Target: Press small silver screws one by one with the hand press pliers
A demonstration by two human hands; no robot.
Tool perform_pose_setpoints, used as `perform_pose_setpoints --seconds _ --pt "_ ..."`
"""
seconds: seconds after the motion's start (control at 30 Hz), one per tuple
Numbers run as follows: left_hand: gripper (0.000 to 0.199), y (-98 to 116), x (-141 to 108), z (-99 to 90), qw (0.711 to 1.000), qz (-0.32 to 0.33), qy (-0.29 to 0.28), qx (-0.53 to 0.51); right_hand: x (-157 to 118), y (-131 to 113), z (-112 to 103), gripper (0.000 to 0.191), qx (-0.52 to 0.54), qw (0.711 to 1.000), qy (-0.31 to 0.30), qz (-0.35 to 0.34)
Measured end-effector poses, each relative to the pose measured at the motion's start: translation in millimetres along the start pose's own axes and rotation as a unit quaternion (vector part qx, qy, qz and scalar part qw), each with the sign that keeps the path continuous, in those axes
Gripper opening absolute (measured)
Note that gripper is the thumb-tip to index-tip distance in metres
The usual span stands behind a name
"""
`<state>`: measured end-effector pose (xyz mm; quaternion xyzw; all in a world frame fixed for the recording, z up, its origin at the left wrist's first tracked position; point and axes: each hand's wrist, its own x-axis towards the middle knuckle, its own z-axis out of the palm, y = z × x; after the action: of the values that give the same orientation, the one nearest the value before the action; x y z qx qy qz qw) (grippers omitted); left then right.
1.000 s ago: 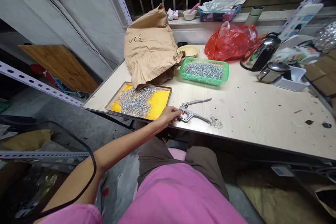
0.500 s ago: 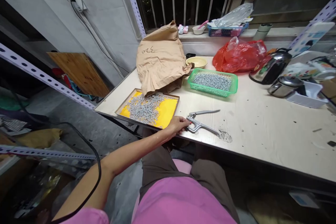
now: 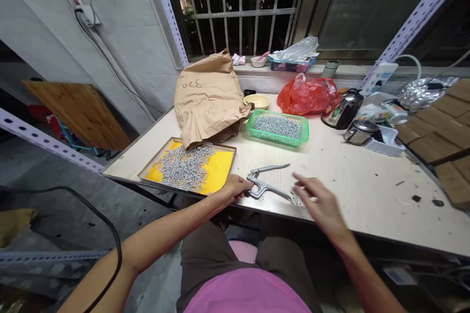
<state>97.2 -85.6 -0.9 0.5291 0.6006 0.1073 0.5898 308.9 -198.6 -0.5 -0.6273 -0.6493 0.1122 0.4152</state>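
A pair of grey metal hand pliers (image 3: 270, 188) lies on the table near its front edge, handles spread and pointing right. My left hand (image 3: 237, 189) is closed at the pliers' head, its fingertips on the dark jaw end beside a small red part. Whether a smaller piece sits in those fingers is hidden. Over the table to the right of the handles is my right hand (image 3: 319, 203), blurred by motion, with a small whitish spot by its fingers. Left of the pliers, a shallow tray (image 3: 223, 176) with a yellow lining holds a heap of small metal screw-like pieces (image 3: 183, 168).
A green basket (image 3: 278, 140) full of similar metal pieces stands behind the pliers. A brown paper bag (image 3: 207, 100) overhangs the tray's back edge. Farther back are a yellow bowl (image 3: 257, 102), a red plastic bag (image 3: 306, 95) and a kettle (image 3: 343, 107). Cardboard boxes (image 3: 436, 132) stand at right.
My right hand has come into view over the table, right of the pliers. My left hand stays at the pliers' head. The camera view has shifted to the right.
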Motion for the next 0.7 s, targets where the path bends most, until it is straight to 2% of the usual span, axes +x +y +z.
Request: perform_pose_setpoints --seconds 0.13,0.23,0.47,0.6,0.7 --pt "0.038 1 1 -0.8 1.0 0.003 0.004 0.01 13 -2 35 0.032 -0.124 0.988 -0.085 -0.046" --pt "0.035 2 3 -2.2 0.999 0.019 0.013 0.042 22 -3 50 0.03 -0.226 0.964 -0.131 -0.042" --pt "0.022 10 1 -6.7 0.994 0.016 0.009 0.106 26 -2 53 0.024 -0.269 0.948 -0.166 -0.04" --pt "0.026 12 6 -8.6 0.992 0.018 -0.017 0.12 29 1 55 0.027 -0.264 0.948 -0.167 -0.063" --pt "0.029 14 9 -9.4 0.991 -0.007 -0.04 0.129 31 1 53 0.028 -0.258 0.948 -0.172 -0.077"
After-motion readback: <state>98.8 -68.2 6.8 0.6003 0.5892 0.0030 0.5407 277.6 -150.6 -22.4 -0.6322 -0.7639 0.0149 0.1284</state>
